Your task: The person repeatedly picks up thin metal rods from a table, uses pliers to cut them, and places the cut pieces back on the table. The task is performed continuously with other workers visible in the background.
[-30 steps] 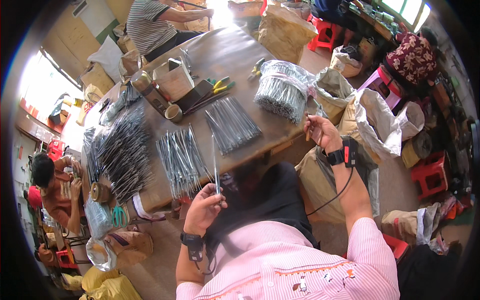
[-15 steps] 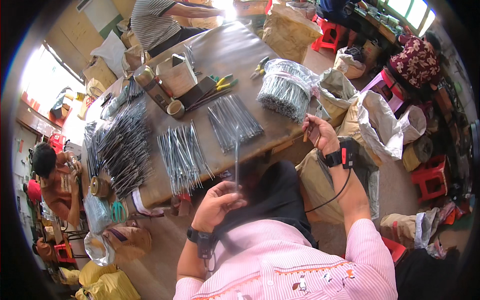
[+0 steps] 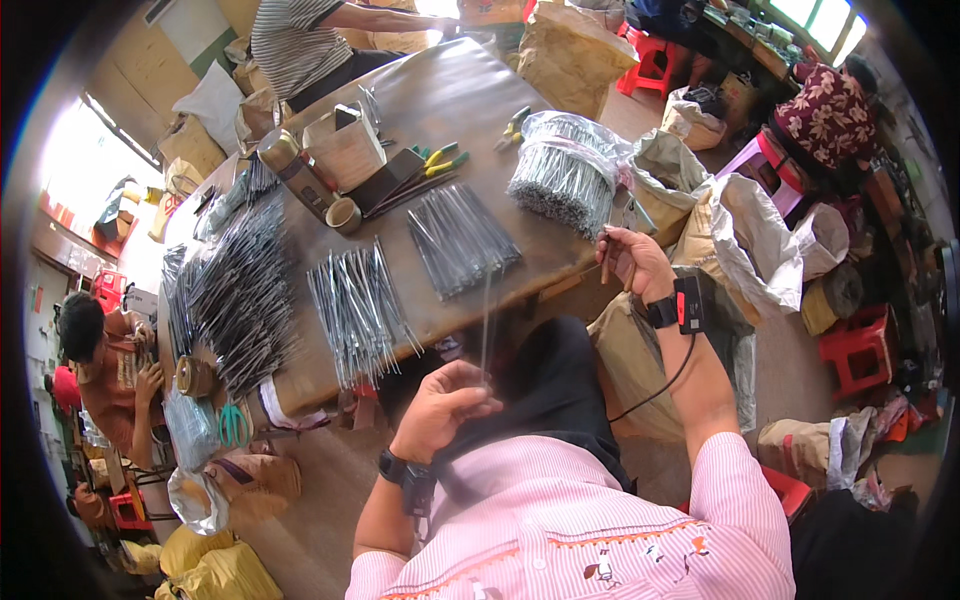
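My left hand (image 3: 440,412), in front of the table's near edge, pinches a thin metal rod (image 3: 488,330) that stands nearly upright and is smeared by motion. Farther right, beside the table corner, my right hand (image 3: 645,262) is closed on a small hand tool with orange-brown handles (image 3: 605,270); its working end is hard to make out. Just beyond that hand stands a thick bundle of metal rods (image 3: 562,182), partly wrapped in clear plastic. Two flat rows of rods lie before me, a middle row (image 3: 460,240) and a nearer row (image 3: 360,318).
A large heap of dark rods (image 3: 235,290) covers the table's left side. Pliers (image 3: 445,162), a flask (image 3: 290,165), a cardboard box (image 3: 343,150) and a small cup (image 3: 343,215) stand farther back. Open sacks (image 3: 755,235) crowd the right. Other people sit around.
The rod in my left hand has swung slightly right and blurred more. My right hand stays near the table corner with the tool. The whole view has shifted a little.
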`<action>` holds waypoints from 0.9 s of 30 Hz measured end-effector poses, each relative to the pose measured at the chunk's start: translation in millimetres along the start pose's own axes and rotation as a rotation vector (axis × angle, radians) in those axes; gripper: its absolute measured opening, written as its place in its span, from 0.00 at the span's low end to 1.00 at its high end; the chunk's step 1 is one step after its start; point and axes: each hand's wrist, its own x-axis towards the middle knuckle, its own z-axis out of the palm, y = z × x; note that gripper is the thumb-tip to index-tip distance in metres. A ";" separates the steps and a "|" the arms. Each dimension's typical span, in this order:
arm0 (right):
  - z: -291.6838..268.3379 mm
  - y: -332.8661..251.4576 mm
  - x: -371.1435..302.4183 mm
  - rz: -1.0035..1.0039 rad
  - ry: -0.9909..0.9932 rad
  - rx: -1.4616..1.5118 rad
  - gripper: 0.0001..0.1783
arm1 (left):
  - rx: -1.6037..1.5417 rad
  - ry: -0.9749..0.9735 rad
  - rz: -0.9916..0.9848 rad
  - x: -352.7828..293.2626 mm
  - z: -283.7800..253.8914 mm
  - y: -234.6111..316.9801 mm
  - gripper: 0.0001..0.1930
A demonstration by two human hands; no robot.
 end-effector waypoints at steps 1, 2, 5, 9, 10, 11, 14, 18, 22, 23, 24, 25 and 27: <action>3.2 -0.5 1.5 -0.023 0.037 0.026 0.05 | -0.002 -0.010 -0.002 -1.0 0.5 0.1 0.09; 5.6 -1.4 0.9 -0.015 0.005 0.025 0.05 | -0.007 -0.017 0.001 -1.5 0.2 0.6 0.09; 13.9 6.2 -12.0 0.084 -0.107 0.078 0.05 | -0.030 -0.006 0.018 -2.9 -2.5 0.8 0.10; 37.8 29.9 -37.7 0.045 -0.015 0.138 0.04 | -0.030 0.007 0.010 -3.0 -6.3 -1.7 0.10; 44.9 35.3 -47.5 -0.023 -0.075 0.083 0.05 | -0.034 0.005 0.006 -3.9 -6.1 -2.6 0.10; 51.8 38.8 -58.9 -0.082 -0.069 0.014 0.07 | -0.043 0.006 0.009 -4.4 -5.0 -3.7 0.11; 74.6 48.6 -88.6 -0.152 -0.124 -0.171 0.14 | -0.030 0.030 0.026 -5.5 0.4 -4.9 0.11; 100.4 70.8 -115.9 -0.147 -0.199 -0.305 0.13 | -0.007 0.056 0.059 -0.7 10.7 -5.8 0.10; 117.4 93.5 -129.4 -0.161 -0.222 -0.304 0.14 | 0.046 0.022 0.161 0.5 20.3 -10.6 0.10; 120.2 98.0 -132.1 -0.170 -0.216 -0.282 0.14 | 0.063 0.026 0.167 0.4 22.0 -11.2 0.10; 122.6 101.9 -134.0 -0.178 -0.209 -0.254 0.14 | 0.072 0.022 0.179 0.2 23.1 -11.5 0.10; 124.3 105.1 -135.3 -0.209 -0.208 -0.249 0.14 | 0.088 0.024 0.204 0.3 24.4 -12.0 0.10; 126.4 110.2 -136.9 -0.266 -0.195 -0.282 0.13 | 0.111 0.020 0.253 1.6 26.4 -13.2 0.10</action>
